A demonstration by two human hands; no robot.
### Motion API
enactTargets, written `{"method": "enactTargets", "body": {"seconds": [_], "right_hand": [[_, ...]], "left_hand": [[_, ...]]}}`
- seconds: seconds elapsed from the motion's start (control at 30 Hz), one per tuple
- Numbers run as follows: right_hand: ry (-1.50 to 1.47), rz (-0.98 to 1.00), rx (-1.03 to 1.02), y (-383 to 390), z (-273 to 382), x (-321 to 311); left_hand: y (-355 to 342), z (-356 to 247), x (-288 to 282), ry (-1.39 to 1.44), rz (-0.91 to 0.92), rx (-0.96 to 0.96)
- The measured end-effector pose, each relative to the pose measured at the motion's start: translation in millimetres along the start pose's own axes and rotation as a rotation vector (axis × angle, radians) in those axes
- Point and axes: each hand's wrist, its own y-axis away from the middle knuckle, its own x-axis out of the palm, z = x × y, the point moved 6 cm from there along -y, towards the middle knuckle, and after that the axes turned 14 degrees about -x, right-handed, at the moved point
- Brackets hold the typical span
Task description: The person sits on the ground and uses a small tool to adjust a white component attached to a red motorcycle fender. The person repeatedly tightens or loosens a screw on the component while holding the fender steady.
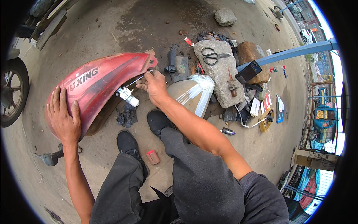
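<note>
My left hand [65,115] grips the rear side of a red motorcycle fuel tank [106,65], its fingers spread over the curved surface. My right hand [153,84] pinches a thin metal rod [136,81] at the tank's lower edge, near the mounting tab. A white-and-silver cylindrical fitting [130,98] hangs from the tank's underside beside that hand; how it attaches is partly hidden. A crumpled dark cloth [126,115] lies on the ground below it. A pale panel with shiny white strips [199,100] rests to the right of my right hand.
A stone slab [222,91] bears scissors [212,56] and a rusty part [233,89]. Tools and wrappers surround it. A blue bar [291,56] crosses at right. A motorcycle wheel [13,93] stands at left. A red block [153,157] lies between my shoes and legs.
</note>
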Motion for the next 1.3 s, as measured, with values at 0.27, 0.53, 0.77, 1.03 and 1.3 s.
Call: {"method": "enactTargets", "body": {"seconds": [0.27,0.53,0.77,1.03,1.3], "right_hand": [[-0.025,-0.01,0.004,-2.2,-0.9,-5.9],[-0.028,0.022,0.005,-0.5,-0.7,-2.4],[-0.023,0.012,0.012,-1.5,0.2,-5.2],[-0.036,-0.006,0.022,-1.3,-2.0,-2.9],[0.002,-0.011,0.006,-2.6,4.6,-11.2]], "left_hand": [[-0.4,0.4,-0.8,0.017,-0.006,0.007],[-0.5,1.1,0.7,-0.003,0.006,-0.008],[-1.3,-0.5,1.3,-0.005,0.003,-0.006],[0.2,0.0,-2.3,-0.003,-0.009,-0.006],[-1.1,0.0,-5.7,0.058,-0.007,-0.04]]}}
